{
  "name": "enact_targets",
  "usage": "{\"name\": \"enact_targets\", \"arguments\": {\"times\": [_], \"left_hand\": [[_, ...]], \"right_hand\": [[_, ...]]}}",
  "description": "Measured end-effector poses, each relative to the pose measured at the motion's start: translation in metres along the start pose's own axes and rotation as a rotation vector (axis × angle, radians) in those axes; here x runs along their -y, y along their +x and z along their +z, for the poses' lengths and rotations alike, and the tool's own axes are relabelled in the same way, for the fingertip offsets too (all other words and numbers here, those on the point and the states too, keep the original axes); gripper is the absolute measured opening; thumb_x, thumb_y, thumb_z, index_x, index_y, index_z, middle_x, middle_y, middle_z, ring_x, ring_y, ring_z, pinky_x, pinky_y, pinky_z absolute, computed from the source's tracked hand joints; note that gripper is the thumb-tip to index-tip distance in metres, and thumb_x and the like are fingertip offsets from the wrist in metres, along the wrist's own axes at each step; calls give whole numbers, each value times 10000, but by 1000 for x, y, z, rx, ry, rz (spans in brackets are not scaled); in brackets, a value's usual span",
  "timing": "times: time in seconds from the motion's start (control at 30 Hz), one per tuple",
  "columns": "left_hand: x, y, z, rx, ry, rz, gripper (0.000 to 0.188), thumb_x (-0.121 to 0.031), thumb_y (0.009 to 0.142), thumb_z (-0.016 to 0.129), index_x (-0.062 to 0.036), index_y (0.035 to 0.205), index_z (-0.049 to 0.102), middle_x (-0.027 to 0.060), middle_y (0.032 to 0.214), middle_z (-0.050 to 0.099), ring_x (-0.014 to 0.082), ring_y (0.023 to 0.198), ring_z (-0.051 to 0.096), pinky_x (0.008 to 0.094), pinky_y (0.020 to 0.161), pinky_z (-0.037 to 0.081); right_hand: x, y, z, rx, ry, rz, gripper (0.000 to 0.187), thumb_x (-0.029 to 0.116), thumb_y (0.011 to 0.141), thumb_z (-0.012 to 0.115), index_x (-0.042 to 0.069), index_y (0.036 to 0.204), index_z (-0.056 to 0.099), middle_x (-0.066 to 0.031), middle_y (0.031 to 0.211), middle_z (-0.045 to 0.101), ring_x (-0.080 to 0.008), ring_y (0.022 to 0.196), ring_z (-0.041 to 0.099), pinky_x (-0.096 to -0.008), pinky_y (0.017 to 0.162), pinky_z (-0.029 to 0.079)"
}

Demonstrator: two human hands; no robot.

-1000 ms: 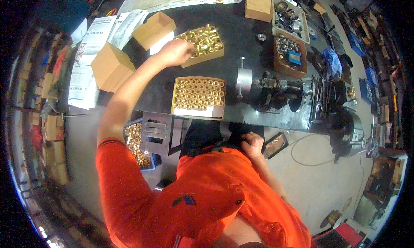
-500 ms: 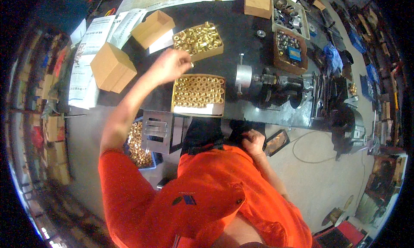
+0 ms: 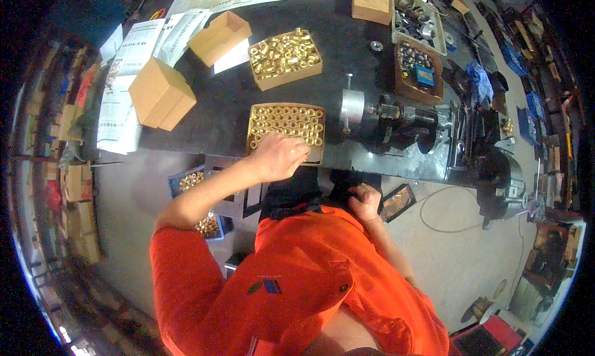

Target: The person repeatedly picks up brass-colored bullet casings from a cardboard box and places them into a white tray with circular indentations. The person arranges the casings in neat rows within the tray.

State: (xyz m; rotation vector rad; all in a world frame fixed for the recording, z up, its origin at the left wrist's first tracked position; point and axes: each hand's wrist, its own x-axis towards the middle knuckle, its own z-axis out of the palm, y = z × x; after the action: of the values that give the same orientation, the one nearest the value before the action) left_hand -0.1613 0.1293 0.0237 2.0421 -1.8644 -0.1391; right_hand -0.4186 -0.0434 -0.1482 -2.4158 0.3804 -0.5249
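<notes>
My left hand [image 3: 282,156] is closed, fingertips pinched together over the near part of a small cardboard box [image 3: 253,117]. Its fingers hide whatever is between them. Inside that box, brass ring-shaped fittings [image 3: 288,122] stand upright in tight rows; a bare strip of the box floor shows by the fingertips. Farther back, a second cardboard box [image 3: 291,80] is heaped with loose brass fittings [image 3: 285,55] lying every way. My right hand [image 3: 364,201] rests on my lap with its fingers curled in, and nothing shows in it.
Two cardboard pieces [image 3: 162,96] and newspaper sheets [image 3: 127,77] lie at the left. A clamping fixture with a metal cylinder [image 3: 352,105] stands to the right, near a carton of metal parts [image 3: 418,92]. Below the table's edge sits a blue bin [image 3: 214,232] of brass parts.
My left hand has come from beside the box of loose fittings, a small shiny piece at its fingertips then, toward me to the box of rows. My right hand has stayed put.
</notes>
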Motion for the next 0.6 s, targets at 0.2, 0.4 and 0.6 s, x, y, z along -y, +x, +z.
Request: {"name": "enact_targets", "arguments": {"times": [0.2,0.4,0.6], "left_hand": [[3,-1,4,-47,40,4,101,-186,825,624,-86,826,640,70,724,609,276,644,630,405,571,484],[9,-4,4,-104,60,54,109,-218,818,639,-109,827,639,53,710,599,253,635,627,399,568,473],[9,1,4,-35,176,98,97,-210,817,639,-115,820,617,46,700,585,250,650,615,391,607,469]], "right_hand": [[2,1,-1,-3,9,-1,185,182,612,624,103,775,661,-95,688,549,-310,646,577,-419,567,462],[2,0,-1,21,25,32,189,181,611,617,103,775,669,-95,695,557,-311,652,582,-416,572,467],[0,-1,2,-4,30,30,200,168,592,638,102,778,669,-91,694,558,-317,657,584,-420,578,471]]}}
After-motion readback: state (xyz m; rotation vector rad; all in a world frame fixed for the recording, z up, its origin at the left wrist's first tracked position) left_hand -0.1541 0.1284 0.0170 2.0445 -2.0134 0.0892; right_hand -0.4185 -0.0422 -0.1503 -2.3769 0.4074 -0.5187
